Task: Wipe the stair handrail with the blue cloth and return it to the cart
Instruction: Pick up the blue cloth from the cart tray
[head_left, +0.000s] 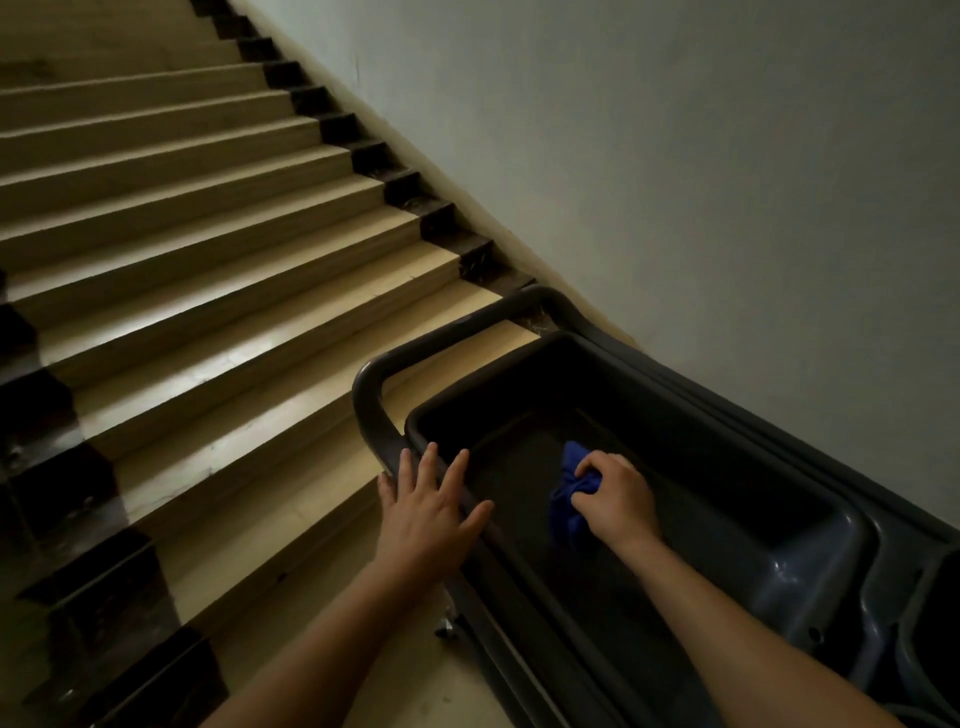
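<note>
The blue cloth (570, 493) is bunched inside the deep top tray of the dark grey cart (779, 499), low and right in the head view. My right hand (615, 496) is closed around the cloth, over the tray's floor. My left hand (428, 506) has its fingers spread and lies flat near the tray's left rim, just below the cart's curved push handle (371, 410). No stair handrail shows in this view.
A flight of beige stairs (208, 270) with dark side trim climbs away to the upper left. A pale wall (675, 156) runs along the right, with the cart close against it. A cart wheel (448, 629) sits on the floor under my left forearm.
</note>
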